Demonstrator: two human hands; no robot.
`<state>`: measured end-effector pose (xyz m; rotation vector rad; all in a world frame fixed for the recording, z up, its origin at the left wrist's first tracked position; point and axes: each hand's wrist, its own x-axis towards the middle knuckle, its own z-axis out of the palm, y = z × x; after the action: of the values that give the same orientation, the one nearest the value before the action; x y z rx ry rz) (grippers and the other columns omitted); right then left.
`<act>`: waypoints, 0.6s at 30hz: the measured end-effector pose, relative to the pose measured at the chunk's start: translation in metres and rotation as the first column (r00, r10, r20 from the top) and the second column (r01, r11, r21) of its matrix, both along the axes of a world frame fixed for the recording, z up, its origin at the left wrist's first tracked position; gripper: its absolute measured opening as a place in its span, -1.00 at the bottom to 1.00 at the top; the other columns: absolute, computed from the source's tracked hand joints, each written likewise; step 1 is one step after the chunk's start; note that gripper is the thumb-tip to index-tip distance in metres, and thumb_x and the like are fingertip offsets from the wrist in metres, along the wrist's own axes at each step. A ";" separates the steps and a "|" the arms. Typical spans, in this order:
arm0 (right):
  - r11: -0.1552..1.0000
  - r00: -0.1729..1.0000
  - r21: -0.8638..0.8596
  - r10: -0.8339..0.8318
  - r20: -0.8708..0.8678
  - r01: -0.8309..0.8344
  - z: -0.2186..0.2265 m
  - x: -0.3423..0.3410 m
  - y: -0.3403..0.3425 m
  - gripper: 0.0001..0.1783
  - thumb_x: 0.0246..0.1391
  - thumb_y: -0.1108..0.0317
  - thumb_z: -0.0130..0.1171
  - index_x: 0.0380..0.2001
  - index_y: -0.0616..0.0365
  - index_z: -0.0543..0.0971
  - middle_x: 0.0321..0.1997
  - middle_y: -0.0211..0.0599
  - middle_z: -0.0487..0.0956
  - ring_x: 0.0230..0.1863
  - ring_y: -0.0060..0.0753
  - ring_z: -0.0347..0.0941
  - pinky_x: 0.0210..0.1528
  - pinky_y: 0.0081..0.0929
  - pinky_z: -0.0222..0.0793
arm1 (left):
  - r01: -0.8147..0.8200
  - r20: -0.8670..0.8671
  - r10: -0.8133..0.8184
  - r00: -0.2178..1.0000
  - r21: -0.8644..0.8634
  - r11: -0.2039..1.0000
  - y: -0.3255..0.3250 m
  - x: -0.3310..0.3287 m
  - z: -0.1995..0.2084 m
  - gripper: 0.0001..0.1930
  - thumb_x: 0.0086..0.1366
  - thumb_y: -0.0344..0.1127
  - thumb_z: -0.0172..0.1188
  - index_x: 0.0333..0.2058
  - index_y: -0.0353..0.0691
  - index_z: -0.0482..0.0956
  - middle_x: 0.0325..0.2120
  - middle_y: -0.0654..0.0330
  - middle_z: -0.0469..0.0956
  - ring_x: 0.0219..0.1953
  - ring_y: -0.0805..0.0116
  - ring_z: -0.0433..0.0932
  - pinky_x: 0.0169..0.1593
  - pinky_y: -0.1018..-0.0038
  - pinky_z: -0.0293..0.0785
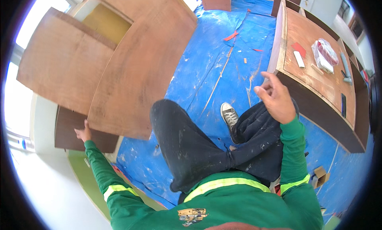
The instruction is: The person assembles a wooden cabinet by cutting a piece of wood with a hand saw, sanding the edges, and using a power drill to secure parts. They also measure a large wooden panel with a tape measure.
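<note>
My left hand (pixel 83 133) is at the lower left corner of a large curved-looking brown wooden panel (pixel 139 71). One finger points up against the panel's edge and others stretch out to the left, apart. Behind the hand stands a dark brown board (pixel 67 126). A second, lighter wooden panel (pixel 65 63) lies to the left of the large one. My right hand (pixel 277 98) hangs in the air above my right knee, near the corner of a wooden cabinet (pixel 318 106). Its thumb and forefinger are apart, the other fingers loosely curled, with nothing in them.
On the cabinet lie a phone (pixel 343 105), a grey-handled tool (pixel 345 67), a plastic bag (pixel 325 55), a white strip (pixel 299 59) and a red piece (pixel 298 49). A blue sheet (pixel 215 67) covers the floor. A small cardboard box (pixel 320 176) sits at the lower right.
</note>
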<state>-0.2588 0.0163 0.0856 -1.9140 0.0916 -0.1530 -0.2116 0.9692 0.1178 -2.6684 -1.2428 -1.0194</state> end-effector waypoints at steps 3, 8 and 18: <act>0.939 0.998 -0.339 0.063 -0.021 -0.067 0.003 0.018 0.010 -0.37 0.30 0.18 0.34 0.27 0.37 0.43 -0.19 0.03 0.70 -0.21 -0.02 0.68 -0.13 -0.15 0.58 | 0.023 -0.251 -0.030 0.968 -0.031 0.999 -0.063 0.050 -0.090 0.33 0.07 0.38 0.53 0.59 -0.17 -0.03 0.53 -0.12 0.16 0.57 -0.22 0.05 0.56 -0.05 0.10; 0.811 0.963 -0.540 0.271 0.002 -0.227 -0.016 0.039 0.051 -0.31 0.33 0.12 0.28 0.33 0.35 0.35 0.03 0.21 0.67 -0.03 0.30 0.65 0.01 0.07 0.59 | -0.063 -0.557 0.042 0.830 -0.020 0.998 -0.115 0.074 -0.083 0.19 0.03 0.19 0.62 0.55 0.13 0.11 0.47 0.18 0.29 0.50 0.03 0.25 0.47 -0.08 0.26; 0.766 0.876 -0.457 0.477 -0.068 -0.452 -0.017 0.072 0.100 -0.36 0.31 0.14 0.31 0.29 0.30 0.40 -0.13 0.15 0.69 -0.16 0.28 0.66 -0.11 0.09 0.57 | -0.058 -0.366 0.152 0.918 0.255 0.965 -0.157 0.068 -0.101 -0.08 0.03 0.13 0.62 0.34 0.09 0.41 0.29 0.23 0.48 0.34 0.04 0.46 0.24 -0.10 0.52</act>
<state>-0.1865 0.1159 0.0689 -2.3444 -0.5032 0.1283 -0.1436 0.8120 0.0172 -2.4252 -1.0893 -0.5510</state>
